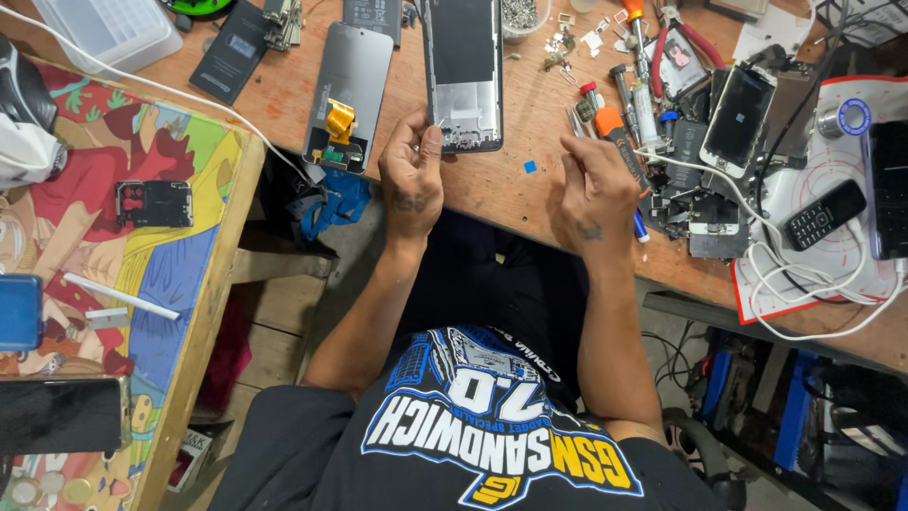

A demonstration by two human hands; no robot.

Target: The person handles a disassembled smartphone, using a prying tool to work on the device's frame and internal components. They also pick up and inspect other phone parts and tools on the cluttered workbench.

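Left hand (412,175) on flat (metallic) phone frame (463,76)

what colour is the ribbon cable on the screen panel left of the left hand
Yellow-orange ribbon cable, on the grey screen panel beside the left hand; head view.

Opened phone body (462,71), seen from the head camera: a long, slim rectangle lying flat on the brown workbench, its length running away from the person. Its upper part is covered by a dark rectangular panel; the lower part shows a bare silver-grey metal frame with small cut-outs and dark components along the near edge. A thin dark rim runs around the whole outline. The near end is touched by fingers at its lower left corner, and the far end is cut off by the picture's top edge. It lies just right of a separate grey screen panel, the two lying parallel and not touching.
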